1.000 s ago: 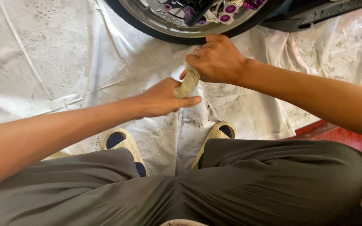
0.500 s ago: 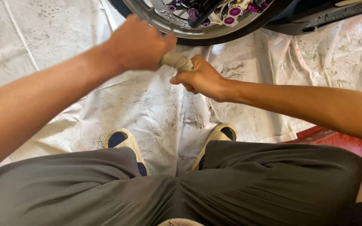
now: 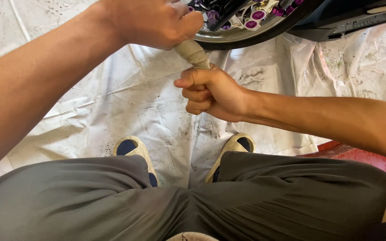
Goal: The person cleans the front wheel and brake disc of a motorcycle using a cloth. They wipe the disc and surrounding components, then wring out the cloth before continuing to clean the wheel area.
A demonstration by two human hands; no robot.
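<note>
Beige cloth (image 3: 193, 53) between both fists.

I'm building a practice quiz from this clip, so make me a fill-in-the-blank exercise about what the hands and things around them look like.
1. Both hands, the left hand and the right hand, are closed on a twisted beige ____.
2. The bolts on the wheel are ____ in colour.
3. The floor is covered by a stained white ____.
4. The person's trousers are ____.

Missing words: rag; purple; sheet; grey
</note>
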